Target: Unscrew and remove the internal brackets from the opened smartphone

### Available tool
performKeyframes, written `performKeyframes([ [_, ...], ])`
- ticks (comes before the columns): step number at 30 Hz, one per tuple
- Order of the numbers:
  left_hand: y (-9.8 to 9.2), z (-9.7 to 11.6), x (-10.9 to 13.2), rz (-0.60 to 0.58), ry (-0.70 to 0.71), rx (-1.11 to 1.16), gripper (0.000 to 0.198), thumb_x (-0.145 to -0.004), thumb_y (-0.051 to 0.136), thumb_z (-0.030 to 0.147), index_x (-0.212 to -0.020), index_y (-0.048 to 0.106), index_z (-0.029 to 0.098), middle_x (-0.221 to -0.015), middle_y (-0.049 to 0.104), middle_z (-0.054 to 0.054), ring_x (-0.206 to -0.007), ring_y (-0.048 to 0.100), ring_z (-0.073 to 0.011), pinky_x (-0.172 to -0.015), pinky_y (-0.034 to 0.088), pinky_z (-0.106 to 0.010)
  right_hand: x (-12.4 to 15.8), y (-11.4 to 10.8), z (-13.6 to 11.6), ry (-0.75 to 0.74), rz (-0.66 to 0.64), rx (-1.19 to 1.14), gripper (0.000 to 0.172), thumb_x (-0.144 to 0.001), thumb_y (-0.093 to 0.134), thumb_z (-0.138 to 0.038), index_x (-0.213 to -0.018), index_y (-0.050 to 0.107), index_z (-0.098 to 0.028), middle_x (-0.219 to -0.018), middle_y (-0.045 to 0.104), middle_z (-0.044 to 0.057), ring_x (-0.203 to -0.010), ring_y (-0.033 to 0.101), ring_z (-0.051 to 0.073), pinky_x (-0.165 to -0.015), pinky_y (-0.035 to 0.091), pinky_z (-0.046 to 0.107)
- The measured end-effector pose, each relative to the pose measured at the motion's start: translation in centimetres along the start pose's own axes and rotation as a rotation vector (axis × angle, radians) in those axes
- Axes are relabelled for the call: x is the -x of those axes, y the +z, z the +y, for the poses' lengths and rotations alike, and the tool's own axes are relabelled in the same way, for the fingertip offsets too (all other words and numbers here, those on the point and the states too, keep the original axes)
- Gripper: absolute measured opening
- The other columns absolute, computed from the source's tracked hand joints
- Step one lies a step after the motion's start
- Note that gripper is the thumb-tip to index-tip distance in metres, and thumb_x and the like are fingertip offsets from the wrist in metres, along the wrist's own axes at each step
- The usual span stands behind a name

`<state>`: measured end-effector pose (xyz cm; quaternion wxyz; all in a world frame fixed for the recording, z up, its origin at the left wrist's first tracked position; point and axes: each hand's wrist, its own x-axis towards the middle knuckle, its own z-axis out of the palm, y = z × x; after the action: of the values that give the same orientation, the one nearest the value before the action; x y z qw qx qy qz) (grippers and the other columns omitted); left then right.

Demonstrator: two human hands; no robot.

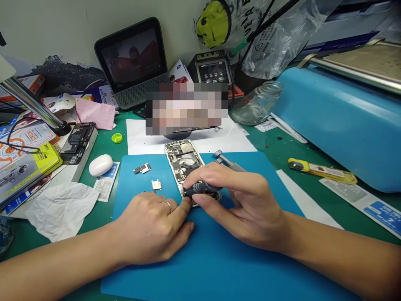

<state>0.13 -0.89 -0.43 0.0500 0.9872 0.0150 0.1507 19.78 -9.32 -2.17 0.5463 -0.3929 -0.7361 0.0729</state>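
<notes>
Hands meet over the work, head view: left hand (pixel 150 225) lies flat, its fingertip bracing the opened silver smartphone (pixel 181 159) on the blue rubber mat (pixel 219 259). Right hand (pixel 247 205) pinches a grey metal screwdriver (pixel 230 164), tip probably at the phone's near end. Two small metal brackets (pixel 142 168) are already out; the boards sit inside.

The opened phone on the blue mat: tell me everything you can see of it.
The phone lies flat on the blue mat, opened, its silver frame around metal shields and dark parts. Fingers hide its near end. The left hand touches its lower edge with the index fingertip; the right hand holds a screwdriver angled down onto that end.
</notes>
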Motion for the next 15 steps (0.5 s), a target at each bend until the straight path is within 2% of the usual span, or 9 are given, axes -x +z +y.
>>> performKeyframes([
  [5, -0.08, -0.08, -0.04, -0.007, 0.000, 0.000, 0.026, -0.105, 0.042, 0.030, -0.094, 0.061, 0.016, -0.065, 0.061, 0.002, -0.052, 0.058, -0.0183, -0.050, 0.044, -0.034, 0.09, 0.04, 0.07, -0.007, -0.005, 0.001, 0.063, -0.089, 0.062, 0.000, -0.144, 0.044, -0.025, -0.120, 0.069, 0.010, -0.108, 0.071, 0.018, -0.092, 0.064, 0.037],
  [11, 0.02, -0.01, 0.01, -0.013, 0.002, 0.002, 0.026, -0.105, 0.043, 0.030, -0.097, 0.062, 0.015, -0.066, 0.062, 0.001, -0.052, 0.059, -0.0181, -0.051, 0.046, -0.032, -0.03, -0.03, 0.05, -0.001, -0.012, 0.007, 0.065, -0.089, 0.061, 0.000, -0.146, 0.042, -0.026, -0.113, 0.069, 0.007, -0.102, 0.071, 0.016, -0.088, 0.065, 0.034],
  [15, 0.00, -0.02, 0.01, -0.012, 0.003, 0.003, 0.027, -0.105, 0.042, 0.030, -0.095, 0.062, 0.015, -0.065, 0.061, 0.001, -0.051, 0.059, -0.0192, -0.050, 0.046, -0.034, 0.05, 0.00, 0.09, -0.015, -0.015, 0.010, 0.066, -0.088, 0.062, 0.001, -0.146, 0.043, -0.024, -0.117, 0.069, 0.009, -0.107, 0.070, 0.017, -0.091, 0.064, 0.035],
])
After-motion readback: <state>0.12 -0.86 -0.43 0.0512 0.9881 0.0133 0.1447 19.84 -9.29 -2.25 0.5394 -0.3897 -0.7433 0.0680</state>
